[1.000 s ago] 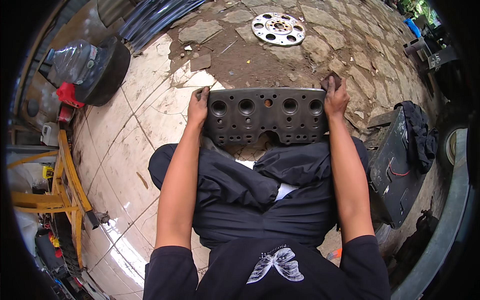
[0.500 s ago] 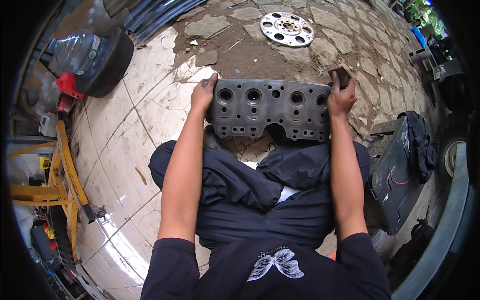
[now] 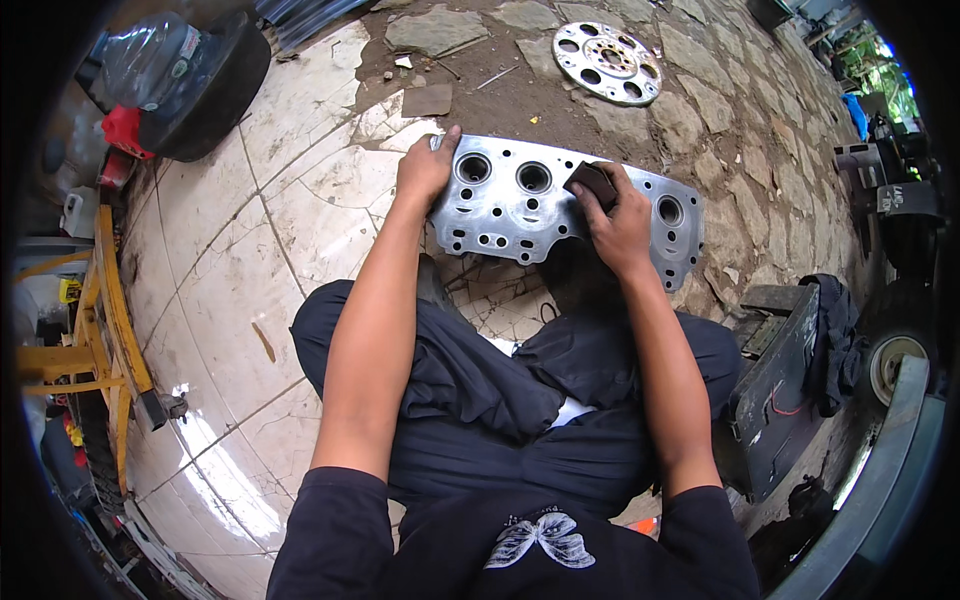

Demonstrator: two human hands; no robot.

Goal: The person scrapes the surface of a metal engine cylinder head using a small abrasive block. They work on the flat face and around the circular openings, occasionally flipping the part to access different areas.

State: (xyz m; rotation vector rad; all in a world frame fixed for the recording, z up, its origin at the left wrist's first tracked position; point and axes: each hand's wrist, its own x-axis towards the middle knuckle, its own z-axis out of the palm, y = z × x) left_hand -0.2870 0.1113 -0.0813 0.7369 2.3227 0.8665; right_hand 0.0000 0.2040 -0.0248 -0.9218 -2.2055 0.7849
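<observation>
A flat metal cylinder head (image 3: 505, 212), pierced with large round ports and many small holes, is held up in front of my bent legs, its right end lower than its left. My left hand (image 3: 424, 172) clamps its upper left corner, thumb over the edge. My right hand (image 3: 622, 228) pinches a dark brown folded piece of sandpaper (image 3: 594, 187) against the head's face, right of the middle. The sandpaper and fingers cover one of the large ports. Light makes the face look bright silver.
Beyond the head, a round metal plate with holes (image 3: 608, 64) lies on dirt and stone paving. A dark metal box (image 3: 775, 400) with cloth stands at right. At left are a yellow frame (image 3: 118, 320), a black tub (image 3: 222, 95) and a clear plastic jug (image 3: 150, 60).
My right hand has left the head's right edge and brought the sandpaper leftward onto its face. The head has tilted, right end down, and its surface turned from dark grey to shiny.
</observation>
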